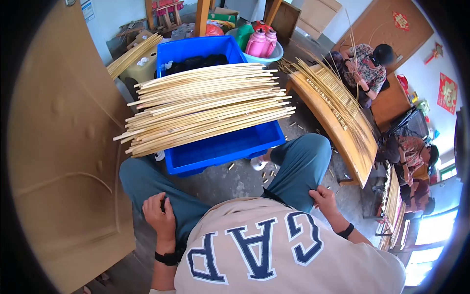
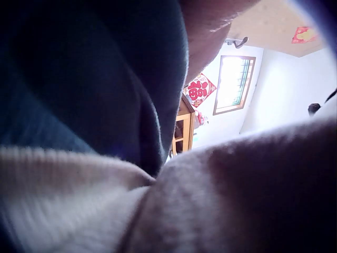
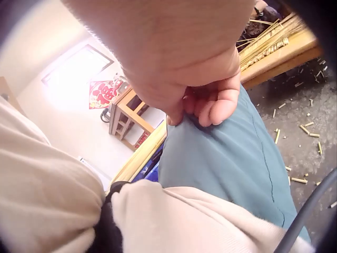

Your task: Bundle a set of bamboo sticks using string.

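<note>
Right fingers [image 3: 218, 109] pinch the creased teal trousers [image 3: 221, 163]; left fingers [image 1: 154, 202] rest loosely bent on them.

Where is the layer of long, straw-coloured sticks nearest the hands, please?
In the head view, the sticks lie across the blue plastic bin, left of centre, with the light-brown wooden table to their right.

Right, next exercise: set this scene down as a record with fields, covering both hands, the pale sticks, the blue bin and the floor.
Left hand: rests on left trouser leg
Right hand: touches right trouser leg; whether it grips the cloth is unclear
Pale sticks: many, laid across the bin
Blue bin: dark contents at far end
Floor: short cut pieces scattered
Right side: wooden bench bearing more sticks
</note>
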### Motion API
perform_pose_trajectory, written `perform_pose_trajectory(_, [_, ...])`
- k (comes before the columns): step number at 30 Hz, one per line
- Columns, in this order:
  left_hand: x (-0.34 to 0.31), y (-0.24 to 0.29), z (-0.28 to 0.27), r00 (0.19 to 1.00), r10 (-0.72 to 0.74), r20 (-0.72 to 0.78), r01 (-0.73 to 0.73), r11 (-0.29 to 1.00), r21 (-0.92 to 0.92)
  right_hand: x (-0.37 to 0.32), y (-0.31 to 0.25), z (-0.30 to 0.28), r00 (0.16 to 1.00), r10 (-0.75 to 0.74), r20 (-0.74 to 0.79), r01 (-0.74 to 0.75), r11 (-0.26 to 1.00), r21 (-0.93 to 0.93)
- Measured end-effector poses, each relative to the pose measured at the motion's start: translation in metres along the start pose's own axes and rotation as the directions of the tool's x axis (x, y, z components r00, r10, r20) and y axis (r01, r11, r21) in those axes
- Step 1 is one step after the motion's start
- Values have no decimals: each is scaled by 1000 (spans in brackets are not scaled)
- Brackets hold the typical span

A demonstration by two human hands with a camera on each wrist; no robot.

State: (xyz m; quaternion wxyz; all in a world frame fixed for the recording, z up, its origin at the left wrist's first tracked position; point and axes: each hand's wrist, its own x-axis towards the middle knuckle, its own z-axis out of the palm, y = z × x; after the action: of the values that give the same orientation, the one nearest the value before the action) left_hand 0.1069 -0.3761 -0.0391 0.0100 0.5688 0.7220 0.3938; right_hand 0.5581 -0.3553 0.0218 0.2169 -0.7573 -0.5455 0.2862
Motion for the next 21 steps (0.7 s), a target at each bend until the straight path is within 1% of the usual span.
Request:
perform_pose_trajectory(1, [1,1,0,1000,1,-7,-2,1000,-32,1,1,-2,1000,-4,9,4,1000,-9])
perform_pose_trajectory(2, [2,1,1,1000,-10,-6,10,999,-30,1,4,-7,998,30,63,-35,995,89])
perform_pose_trajectory(3, [2,1,2,1000,14,-25,-14,1000,-10,0,5,-10,991,62,119,-83,979,185])
perform_pose_trajectory(4, [2,1,2,998,40,-40,-40,999,12,-1,4,-12,990,66,125,-88,980,179])
perform_pose_trajectory(6, [2,0,4,998,40,-49,-39,999,19,0,-1,-19,970,88,227,-134,971,198])
perform_pose_trajectory(7, [1,1,4,997,44,-63,-42,999,29,-2,-1,-23,968,91,232,-136,972,189])
perform_pose_trajectory(9, [0,1,6,997,37,-61,-36,999,21,4,-1,-29,939,138,317,-177,979,100])
perform_pose_trajectory(10, [0,0,5,997,42,-59,-41,999,16,8,3,-31,934,125,336,-165,982,93])
perform_pose_trajectory(11, [0,0,4,997,23,-72,-21,999,35,13,8,-34,919,133,372,-154,988,28])
perform_pose_trajectory(12, [-1,1,4,998,28,-51,-26,999,36,17,10,-34,903,142,406,-139,990,-38])
perform_pose_trajectory(13, [-2,2,3,999,32,-29,-31,999,36,20,5,-33,882,157,445,-129,987,-94])
perform_pose_trajectory(14, [-3,2,1,999,13,-40,-11,998,54,26,-1,-33,874,143,465,-109,989,-99])
perform_pose_trajectory(16, [-2,1,-3,997,31,72,-34,999,39,32,-12,-35,803,206,559,-109,973,-202])
perform_pose_trajectory(17, [0,1,-6,998,18,68,-22,999,49,36,-22,-38,775,206,598,-74,969,-237])
perform_pose_trajectory(18, [4,1,-10,994,26,109,-28,999,17,42,-31,-39,769,203,606,-64,968,-243])
perform_pose_trajectory(19, [8,2,-13,988,37,151,-35,999,-19,49,-40,-39,736,127,665,155,924,-348])
perform_pose_trajectory(20, [14,2,-16,988,28,150,-26,1000,-17,57,-48,-39,684,68,727,367,828,-423])
perform_pose_trajectory(21, [19,1,-20,978,-33,207,44,998,-48,65,-56,-34,680,70,730,371,826,-425])
